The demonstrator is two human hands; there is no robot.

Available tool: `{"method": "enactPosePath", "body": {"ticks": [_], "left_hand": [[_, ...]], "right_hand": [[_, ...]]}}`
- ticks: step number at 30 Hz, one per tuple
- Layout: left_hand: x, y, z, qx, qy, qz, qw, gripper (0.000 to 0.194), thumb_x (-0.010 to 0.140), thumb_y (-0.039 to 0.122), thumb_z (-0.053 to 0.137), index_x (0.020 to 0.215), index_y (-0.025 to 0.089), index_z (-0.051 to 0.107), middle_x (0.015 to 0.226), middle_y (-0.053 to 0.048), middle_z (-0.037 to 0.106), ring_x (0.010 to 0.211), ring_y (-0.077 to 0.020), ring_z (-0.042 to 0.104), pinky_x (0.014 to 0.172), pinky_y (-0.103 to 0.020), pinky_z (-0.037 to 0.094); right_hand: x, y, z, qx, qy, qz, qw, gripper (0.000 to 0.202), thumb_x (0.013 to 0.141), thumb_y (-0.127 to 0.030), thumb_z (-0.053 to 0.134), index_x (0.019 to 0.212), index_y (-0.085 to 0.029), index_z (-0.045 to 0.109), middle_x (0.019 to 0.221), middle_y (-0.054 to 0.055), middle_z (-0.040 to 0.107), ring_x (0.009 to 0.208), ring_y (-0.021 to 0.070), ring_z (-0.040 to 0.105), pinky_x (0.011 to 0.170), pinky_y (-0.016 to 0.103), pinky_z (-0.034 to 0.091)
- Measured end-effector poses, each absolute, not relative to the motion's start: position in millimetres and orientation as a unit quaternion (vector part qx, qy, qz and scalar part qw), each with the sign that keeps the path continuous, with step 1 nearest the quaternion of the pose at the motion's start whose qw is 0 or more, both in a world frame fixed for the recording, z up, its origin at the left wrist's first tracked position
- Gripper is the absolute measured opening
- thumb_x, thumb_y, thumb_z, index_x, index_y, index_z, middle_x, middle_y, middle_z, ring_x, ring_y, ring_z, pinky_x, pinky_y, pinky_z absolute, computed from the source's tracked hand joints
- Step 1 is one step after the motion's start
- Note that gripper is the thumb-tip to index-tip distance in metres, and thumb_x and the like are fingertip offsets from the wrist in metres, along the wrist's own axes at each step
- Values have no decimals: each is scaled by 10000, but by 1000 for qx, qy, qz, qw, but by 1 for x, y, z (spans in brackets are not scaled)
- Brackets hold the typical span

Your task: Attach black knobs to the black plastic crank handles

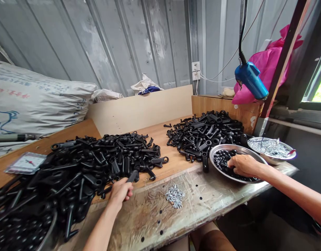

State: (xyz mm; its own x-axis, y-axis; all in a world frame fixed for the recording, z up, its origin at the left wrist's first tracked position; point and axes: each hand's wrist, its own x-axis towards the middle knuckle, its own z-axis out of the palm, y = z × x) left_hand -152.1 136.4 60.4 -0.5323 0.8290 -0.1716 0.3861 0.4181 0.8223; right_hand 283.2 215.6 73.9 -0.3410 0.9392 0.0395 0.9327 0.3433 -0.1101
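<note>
Black and slim, a handle (133,176) was gripped in my left hand (120,191), its long axis slanting away and rightward from the table's (197,209) near edge. Screws (175,196) lay between my hands. My right hand (242,166), nearer the knobs (223,159), dipped bunched fingers into their bowl (249,150) by the right corner; any pinch, I couldn't tell.

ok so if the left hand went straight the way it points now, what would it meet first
The left hand would likely meet the right end of the left pile of black parts, its held black part touching first. Its height is unclear, so it might pass over.
</note>
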Motion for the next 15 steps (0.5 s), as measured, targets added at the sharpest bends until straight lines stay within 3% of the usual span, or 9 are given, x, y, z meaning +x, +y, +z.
{"method": "enactPosePath", "body": {"ticks": [2, 4, 8, 12, 15], "left_hand": [[-154, 119, 61, 346, 730, 484, 335, 124, 742, 222, 571, 839, 160, 525, 699, 24, 581, 577, -107, 563, 537, -243, 452], [-149, 99, 62, 323, 667, 560, 370, 302, 582, 250, 605, 855, 177, 498, 645, 38, 574, 495, -96, 506, 472, -223, 389], [-117, 68, 58, 277, 572, 627, 451, 511, 534, 485, 687, 918, 174, 557, 542, 39, 554, 410, -90, 401, 422, -232, 322], [-67, 52, 48, 188, 433, 644, 602, 430, 579, 485, 770, 858, 174, 671, 565, 6, 586, 474, -108, 491, 483, -244, 403], [-35, 43, 44, 207, 389, 623, 647, 352, 603, 442, 793, 823, 181, 706, 593, -5, 607, 498, -107, 530, 475, -226, 416]], "right_hand": [[286, 216, 76, -580, -812, 41, 50, 226, 630, -63, 482, 631, -193, 667, 569, 23, 582, 598, 184, 581, 561, 249, 337], [290, 217, 80, -589, -804, 43, 68, 238, 682, -91, 457, 679, -195, 671, 604, 28, 594, 602, 184, 568, 568, 262, 343], [284, 208, 89, -573, -796, 88, 172, 222, 753, -203, 455, 812, -188, 668, 752, 37, 638, 687, 185, 575, 634, 276, 408], [241, 174, 82, -463, -684, 402, 395, 329, 690, -370, 619, 924, -147, 678, 674, 34, 625, 560, 157, 548, 497, 256, 422], [194, 144, 62, -329, -539, 643, 433, 375, 625, -371, 746, 894, -119, 679, 633, 38, 632, 496, 125, 554, 427, 210, 421]]}}
